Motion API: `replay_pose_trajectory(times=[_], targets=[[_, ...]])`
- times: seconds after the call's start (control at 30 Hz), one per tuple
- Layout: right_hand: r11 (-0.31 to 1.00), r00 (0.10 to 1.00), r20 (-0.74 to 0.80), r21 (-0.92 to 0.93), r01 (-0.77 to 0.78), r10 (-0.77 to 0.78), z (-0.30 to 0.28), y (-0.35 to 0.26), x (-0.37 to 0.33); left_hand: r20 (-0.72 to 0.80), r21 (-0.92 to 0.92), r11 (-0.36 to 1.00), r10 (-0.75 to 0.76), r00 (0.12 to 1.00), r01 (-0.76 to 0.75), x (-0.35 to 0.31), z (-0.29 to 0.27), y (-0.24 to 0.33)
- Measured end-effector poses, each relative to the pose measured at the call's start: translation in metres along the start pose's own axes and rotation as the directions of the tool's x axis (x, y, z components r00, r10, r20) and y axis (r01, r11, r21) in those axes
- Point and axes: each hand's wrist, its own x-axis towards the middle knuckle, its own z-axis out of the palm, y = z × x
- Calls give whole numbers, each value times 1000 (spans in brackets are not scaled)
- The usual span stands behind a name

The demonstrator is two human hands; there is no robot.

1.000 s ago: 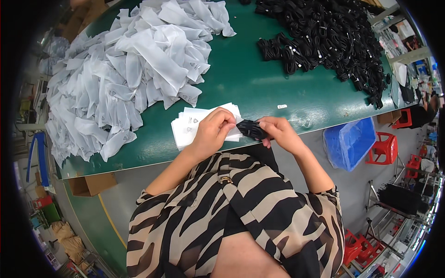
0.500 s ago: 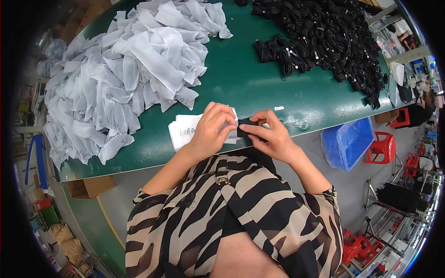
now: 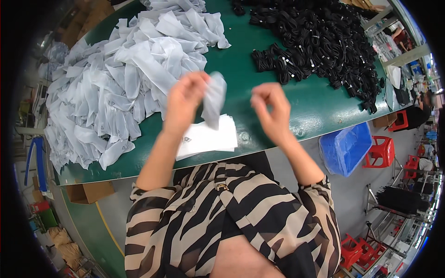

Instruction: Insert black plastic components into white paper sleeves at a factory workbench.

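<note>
My left hand is raised over the table, its fingers closed on the top of a translucent white plastic bag. The bag hangs down and looks greyish, as if something dark is inside, but motion smears it. Beneath it lies a flat stack of white bags with small dark printing, near the table's front edge. To the right, my right hand hovers with thumb and curled fingers apart and nothing between them; it is slightly blurred. Left of my left hand spreads a large heap of filled white bags.
A big pile of coiled black cables covers the far right of the green table. Off the right edge stand a blue lined bin and a red stool. A cardboard box sits below the left front edge.
My hands have parted from the black item at the stack. The left has lifted away up and left with a filled bag; the right has moved slightly up and right, without the item.
</note>
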Motion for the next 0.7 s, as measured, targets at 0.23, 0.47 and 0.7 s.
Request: replay_pose_trajectory(times=[0.23,0.47,0.7], targets=[[613,989,105,-777,145,-101,-2,98,66,-93,591,661,625,775,-462,40,-12,47],[760,994,61,-649,-32,94,1,72,32,448,650,605,183,875,-459,-69,17,-36],[943,953,203,-290,-163,227,-17,13,-32,342,694,621,160,926,-364,-79,28,-54]])
